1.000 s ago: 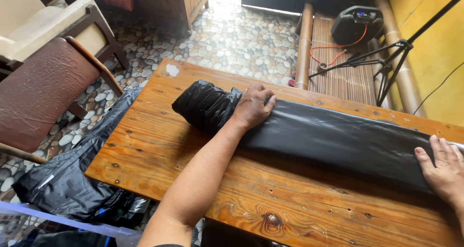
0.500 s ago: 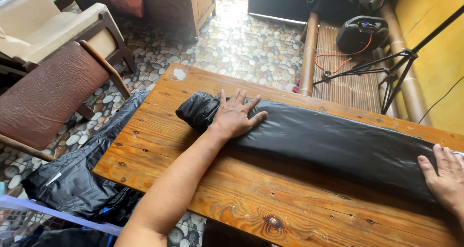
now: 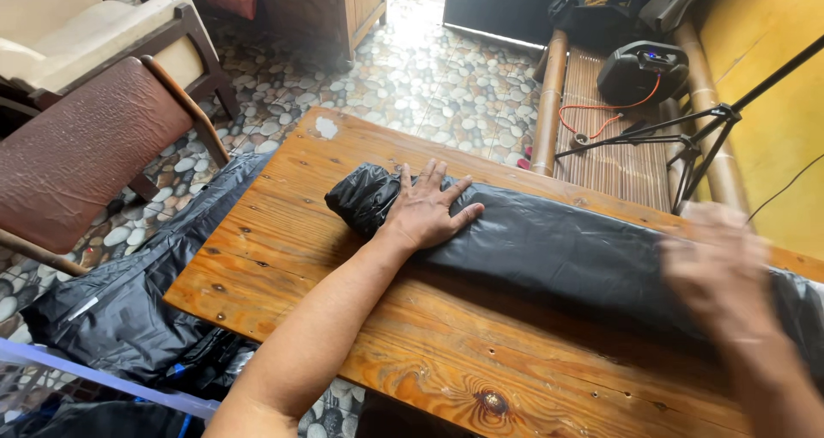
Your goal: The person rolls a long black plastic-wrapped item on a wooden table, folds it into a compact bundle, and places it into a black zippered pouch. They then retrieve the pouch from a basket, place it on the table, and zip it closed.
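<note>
Long black plastic bag (image 3: pixel 566 249) lies flat across wooden tabletop (image 3: pixel 292 258), long axis left to right. Left hand (image 3: pixel 425 211) spread, palm pressing bunched left end. Right hand (image 3: pixel 717 271) blurred above right stretch; fingers unclear.

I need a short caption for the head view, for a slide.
Left hand flat on black plastic bag laid along wooden table; blurred right hand above it.

Left grip (image 3: pixel 425 211) flat, right grip (image 3: pixel 717 271) blurred
</note>
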